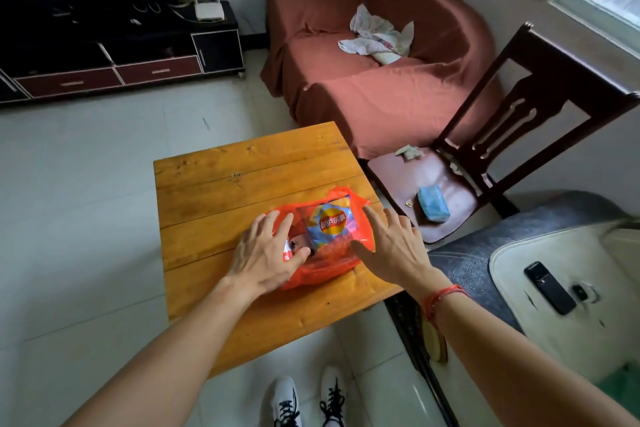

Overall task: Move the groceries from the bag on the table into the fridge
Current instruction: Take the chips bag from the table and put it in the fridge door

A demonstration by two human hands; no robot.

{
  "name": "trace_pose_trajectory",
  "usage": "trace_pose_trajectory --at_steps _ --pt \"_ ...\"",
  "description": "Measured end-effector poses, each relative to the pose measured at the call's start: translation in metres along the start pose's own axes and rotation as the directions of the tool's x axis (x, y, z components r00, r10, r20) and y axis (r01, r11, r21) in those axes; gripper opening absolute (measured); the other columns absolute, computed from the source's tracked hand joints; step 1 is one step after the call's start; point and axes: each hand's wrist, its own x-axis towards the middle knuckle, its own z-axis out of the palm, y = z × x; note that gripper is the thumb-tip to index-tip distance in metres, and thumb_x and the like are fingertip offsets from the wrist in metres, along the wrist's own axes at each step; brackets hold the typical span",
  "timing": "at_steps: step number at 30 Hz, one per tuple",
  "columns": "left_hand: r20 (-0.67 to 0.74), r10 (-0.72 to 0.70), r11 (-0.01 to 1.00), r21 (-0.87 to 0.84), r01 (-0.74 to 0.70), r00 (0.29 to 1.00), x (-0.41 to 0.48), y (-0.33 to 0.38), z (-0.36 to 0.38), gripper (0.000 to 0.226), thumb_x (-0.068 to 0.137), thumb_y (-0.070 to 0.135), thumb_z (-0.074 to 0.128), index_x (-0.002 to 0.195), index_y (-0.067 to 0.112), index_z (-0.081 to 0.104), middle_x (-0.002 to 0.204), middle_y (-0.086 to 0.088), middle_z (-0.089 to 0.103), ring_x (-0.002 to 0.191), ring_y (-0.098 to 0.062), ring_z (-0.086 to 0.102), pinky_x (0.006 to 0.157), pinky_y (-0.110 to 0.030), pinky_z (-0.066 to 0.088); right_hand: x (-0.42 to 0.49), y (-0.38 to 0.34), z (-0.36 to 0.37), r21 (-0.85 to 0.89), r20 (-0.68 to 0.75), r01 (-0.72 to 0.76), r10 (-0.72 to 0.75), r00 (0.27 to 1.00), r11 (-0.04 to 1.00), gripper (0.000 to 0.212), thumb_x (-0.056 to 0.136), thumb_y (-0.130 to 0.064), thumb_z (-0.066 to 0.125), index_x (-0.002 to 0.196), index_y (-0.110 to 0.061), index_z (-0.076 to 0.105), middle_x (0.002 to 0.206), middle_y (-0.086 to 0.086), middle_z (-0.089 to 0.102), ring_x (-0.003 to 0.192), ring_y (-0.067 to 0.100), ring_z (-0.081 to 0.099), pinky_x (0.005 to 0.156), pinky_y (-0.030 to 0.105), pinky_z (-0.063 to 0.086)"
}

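Unpacking appears to be starting: the orange bag (327, 255) lies on the table (242, 166), chip packet (330, 218) exposed at its mouth. The left hand (266, 253) and right hand (391, 246) flank the bag, fingers spread, grasping nothing. Probable next move: grip the packet and lift it clear.

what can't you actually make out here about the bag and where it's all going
Head view only.
Fridge: nowhere in frame.
Bag contents: the orange bag and the left hand cover everything except the chip packet and a red-and-white sliver of something.
Right hand: whether it touches the bag can't be told from above.
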Motion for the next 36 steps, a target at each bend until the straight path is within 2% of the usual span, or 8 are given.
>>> trace_pose_trajectory --at_steps 10,13,18,22,26,30,34,36 --pt "0.126 -0.156 0.963 -0.201 0.179 0.98 0.067 -0.001 0.044 0.086 0.084 0.069 0.047 0.153 0.021 0.027 0.154 -0.004 0.029 0.137 -0.031 0.036 0.111 -0.042 0.036 0.078 0.002 0.035 0.258 0.197 -0.03 -0.022 0.98 0.966 0.081 0.096 -0.051 0.056 0.16 -0.022 0.016 0.136 0.021 0.046 0.118 0.038 0.051 0.094 0.043 0.043" --pt "0.213 -0.248 0.89 -0.336 0.309 0.945 0.088 -0.003 0.063 0.094 0.075 0.073 0.042 0.152 0.021 0.028 0.152 -0.003 0.031 0.138 -0.027 0.037 0.11 -0.041 0.037 0.107 0.006 0.052 0.354 0.247 -0.058 -0.033 0.969 0.933 0.08 0.097 -0.044 0.06 0.16 -0.02 0.017 0.133 0.022 0.049 0.116 0.039 0.053 0.094 0.044 0.045" --pt "0.318 -0.339 0.779 -0.433 0.453 0.886 0.12 -0.006 0.101 0.078 0.089 0.058 0.054 0.153 0.021 0.028 0.154 -0.008 0.033 0.142 -0.026 0.033 0.112 -0.038 0.032 0.152 0.015 0.088 0.398 0.327 -0.163 0.027 0.945 0.903 0.081 0.098 -0.043 0.06 0.159 -0.009 0.019 0.143 0.026 0.05 0.13 0.04 0.049 0.102 0.043 0.041" --pt "0.42 -0.396 0.604 -0.55 0.576 0.816 0.14 -0.009 0.131 0.083 0.084 0.06 0.06 0.151 0.02 0.032 0.153 -0.008 0.039 0.14 -0.024 0.038 0.114 -0.041 0.034 0.177 0.024 0.113 0.414 0.394 -0.249 0.074 0.916 0.876 0.079 0.096 -0.043 0.062 0.157 -0.007 0.025 0.144 0.023 0.052 0.132 0.039 0.05 0.103 0.04 0.042" --pt "0.469 -0.441 0.542 -0.54 0.644 0.765 0.156 -0.007 0.152 0.086 0.08 0.059 0.067 0.149 0.017 0.037 0.143 -0.004 0.052 0.132 -0.024 0.048 0.109 -0.038 0.039 0.195 0.036 0.131 0.451 0.457 -0.365 0.141 0.878 0.814 0.066 0.089 -0.042 0.073 0.141 -0.01 0.046 0.123 0.012 0.064 0.114 0.032 0.062 0.09 0.038 0.05" --pt "0.506 -0.47 0.462 -0.558 0.69 0.724 0.169 -0.005 0.171 0.097 0.065 0.068 0.072 0.145 0.022 0.041 0.138 0.002 0.055 0.126 -0.022 0.053 0.107 -0.04 0.042 0.208 0.048 0.147 0.541 0.535 -0.492 0.173 0.827 0.682 0.06 0.076 -0.036 0.084 0.125 -0.016 0.055 0.118 0.004 0.068 0.107 0.023 0.066 0.093 0.038 0.055" --pt "0.499 -0.504 0.366 -0.616 0.698 0.705 0.182 -0.006 0.188 0.063 0.065 0.054 0.083 0.113 0.02 0.058 0.113 0.003 0.067 0.103 -0.018 0.063 0.094 -0.037 0.051 0.217 0.053 0.159 0.583 0.572 -0.541 0.168 0.803 0.606 0.106 0.065 -0.039 0.091 0.152 -0.012 0.038 0.132 0.008 0.064 0.117 0.025 0.065 0.102 0.041 0.054" --pt "0.487 -0.528 0.332 -0.635 0.697 0.695 0.186 -0.006 0.196 0.053 0.064 0.05 0.086 0.1 0.021 0.061 0.102 0.003 0.069 0.095 -0.018 0.065 0.086 -0.036 0.053 0.219 0.052 0.162 0.595 0.576 -0.55 0.167 0.8 0.586 0.089 0.073 -0.031 0.089 0.147 -0.011 0.044 0.122 0.006 0.067 0.107 0.021 0.068 0.09 0.033 0.057"
